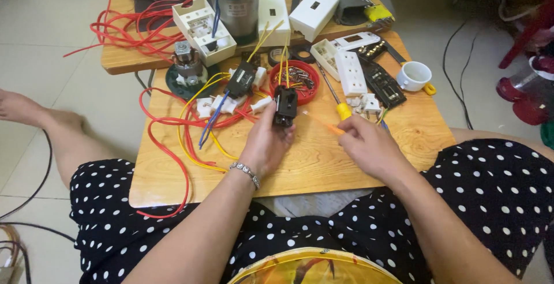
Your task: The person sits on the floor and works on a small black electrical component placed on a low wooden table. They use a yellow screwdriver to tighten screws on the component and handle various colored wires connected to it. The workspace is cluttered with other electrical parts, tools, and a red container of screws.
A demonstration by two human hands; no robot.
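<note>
Gripping a small black electrical module (285, 105), the left hand (266, 141) holds it upright over the wooden board (323, 163), fingers wrapped round its lower half; yellow wires (283, 65) rise from its top. Right hand (369, 145) pinches an orange-handled screwdriver (323, 123), tip aimed at the module's side. Just behind: red dish of small metal parts (299, 79), second yellow-handled screwdriver (334, 96), white socket strips (351, 72). Left of the module, red wire loops (167, 140) and white plugs (225, 105). White cup (413, 75) at right edge. Grey motor housing (234, 7) at the far end.
</note>
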